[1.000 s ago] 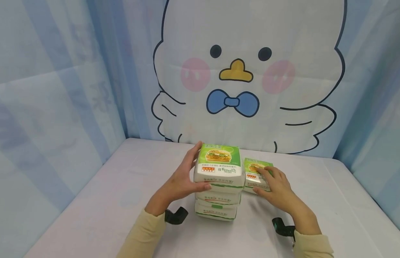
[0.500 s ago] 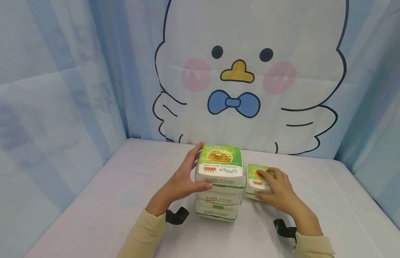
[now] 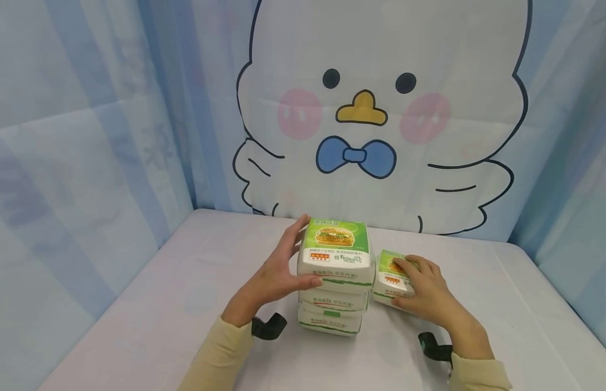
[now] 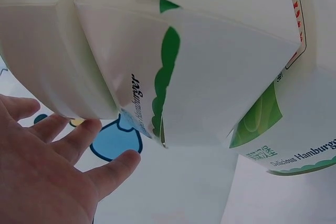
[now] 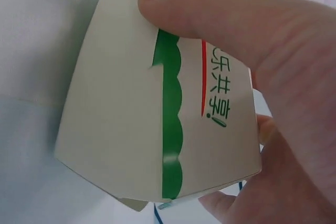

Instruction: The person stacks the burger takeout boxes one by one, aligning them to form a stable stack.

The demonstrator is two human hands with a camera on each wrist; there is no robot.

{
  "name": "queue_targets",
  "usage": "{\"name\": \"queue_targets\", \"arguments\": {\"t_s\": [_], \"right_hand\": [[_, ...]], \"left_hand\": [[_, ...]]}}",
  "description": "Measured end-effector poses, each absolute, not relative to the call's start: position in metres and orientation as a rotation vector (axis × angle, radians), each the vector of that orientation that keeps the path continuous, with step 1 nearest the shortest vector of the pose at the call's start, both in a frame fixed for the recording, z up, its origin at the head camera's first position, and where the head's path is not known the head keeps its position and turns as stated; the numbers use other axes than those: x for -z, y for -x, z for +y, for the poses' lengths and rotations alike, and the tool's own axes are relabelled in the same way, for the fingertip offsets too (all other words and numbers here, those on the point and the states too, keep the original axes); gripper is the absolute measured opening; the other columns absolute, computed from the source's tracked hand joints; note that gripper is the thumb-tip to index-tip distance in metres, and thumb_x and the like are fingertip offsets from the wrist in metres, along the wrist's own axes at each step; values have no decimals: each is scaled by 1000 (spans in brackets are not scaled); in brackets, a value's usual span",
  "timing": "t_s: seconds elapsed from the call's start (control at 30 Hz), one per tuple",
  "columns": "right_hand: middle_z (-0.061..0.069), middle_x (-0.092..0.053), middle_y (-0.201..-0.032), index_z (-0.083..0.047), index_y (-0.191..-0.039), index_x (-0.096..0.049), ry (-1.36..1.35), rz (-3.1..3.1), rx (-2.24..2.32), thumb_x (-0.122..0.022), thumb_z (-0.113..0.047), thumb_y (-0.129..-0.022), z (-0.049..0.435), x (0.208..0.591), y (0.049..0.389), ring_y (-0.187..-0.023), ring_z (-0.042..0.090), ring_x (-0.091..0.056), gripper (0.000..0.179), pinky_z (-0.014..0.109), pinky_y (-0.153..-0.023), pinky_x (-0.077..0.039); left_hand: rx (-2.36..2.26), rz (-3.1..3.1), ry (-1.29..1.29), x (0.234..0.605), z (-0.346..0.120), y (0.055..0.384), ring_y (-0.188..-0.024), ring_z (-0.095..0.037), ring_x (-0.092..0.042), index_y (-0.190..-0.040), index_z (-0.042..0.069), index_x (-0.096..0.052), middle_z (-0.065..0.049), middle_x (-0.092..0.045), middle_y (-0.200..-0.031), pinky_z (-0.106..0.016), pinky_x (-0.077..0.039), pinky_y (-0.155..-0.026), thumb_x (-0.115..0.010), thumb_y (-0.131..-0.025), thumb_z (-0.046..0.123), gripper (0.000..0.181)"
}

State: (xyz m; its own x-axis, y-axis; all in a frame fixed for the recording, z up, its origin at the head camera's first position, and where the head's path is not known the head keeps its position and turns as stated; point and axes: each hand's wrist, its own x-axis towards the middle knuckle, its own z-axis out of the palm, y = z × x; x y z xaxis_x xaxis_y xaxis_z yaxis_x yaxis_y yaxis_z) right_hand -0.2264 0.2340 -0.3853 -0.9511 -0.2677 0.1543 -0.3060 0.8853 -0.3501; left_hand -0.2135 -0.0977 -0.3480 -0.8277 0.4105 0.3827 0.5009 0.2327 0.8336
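Three white-and-green hamburger boxes stand stacked on the white table. The top box [image 3: 335, 255], with a burger picture on its lid, overhangs the middle box [image 3: 333, 300] and the bottom box [image 3: 329, 320]. My left hand [image 3: 270, 277] touches the stack's left side, thumb along the front of the top box; in the left wrist view its fingers [image 4: 113, 174] are spread and fairly straight by the boxes. Just right of the stack is a fourth hamburger box [image 3: 389, 279]. My right hand [image 3: 427, 290] grips it, thumb [image 5: 205, 6] on its printed front and other fingers over the lid.
Behind the table [image 3: 224, 244] hangs a blue-and-white cloth [image 3: 454, 190] printed with a cartoon bird. Similar cloth walls stand at left and right. Black wrist mounts [image 3: 269, 327] show beside both sleeves.
My right hand has drawn the fourth hamburger box a little nearer to me and to the right, and turned it slightly. The stack and my left hand have stayed in place.
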Motion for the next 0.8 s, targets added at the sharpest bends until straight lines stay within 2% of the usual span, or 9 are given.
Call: {"name": "queue_targets", "arguments": {"t_s": [0.3,0.5,0.7,0.8], "right_hand": [[29,-24,-155,-10,-148,-38,-454,-2969,-572,-87,-33,-73,237,388,225,-138,58,-18,93,78,-104,-24],[28,-30,-151,-6,-147,-39,-468,-2963,-577,-87,-32,-72,238,386,225,-137,56,-22,93,77,-104,-26],[26,-31,-150,-6,-148,-38,-465,-2962,-619,-86,-32,-72,239,388,228,-136,53,-23,93,76,-103,-28],[27,-30,-149,-6,-147,-38,-457,-2963,-638,-86,-31,-72,239,388,228,-136,53,-23,92,76,-101,-31]], "left_hand": [[1683,-2414,884,348,-96,213,-153,-24,-21,-159,32,-5,7,-8,-167,-57,-23,-121,-81,-79,40,111],[1685,-2406,885,347,-95,214,-153,-26,-19,-159,32,-5,2,-7,-168,-56,-23,-122,-79,-81,44,108],[1695,-2419,871,347,-95,213,-153,-24,-19,-159,30,-6,2,-8,-168,-57,-22,-121,-77,-82,42,106],[1688,-2422,868,348,-95,213,-152,-23,-21,-160,26,-7,5,-10,-167,-58,-22,-121,-77,-83,40,105]]}}
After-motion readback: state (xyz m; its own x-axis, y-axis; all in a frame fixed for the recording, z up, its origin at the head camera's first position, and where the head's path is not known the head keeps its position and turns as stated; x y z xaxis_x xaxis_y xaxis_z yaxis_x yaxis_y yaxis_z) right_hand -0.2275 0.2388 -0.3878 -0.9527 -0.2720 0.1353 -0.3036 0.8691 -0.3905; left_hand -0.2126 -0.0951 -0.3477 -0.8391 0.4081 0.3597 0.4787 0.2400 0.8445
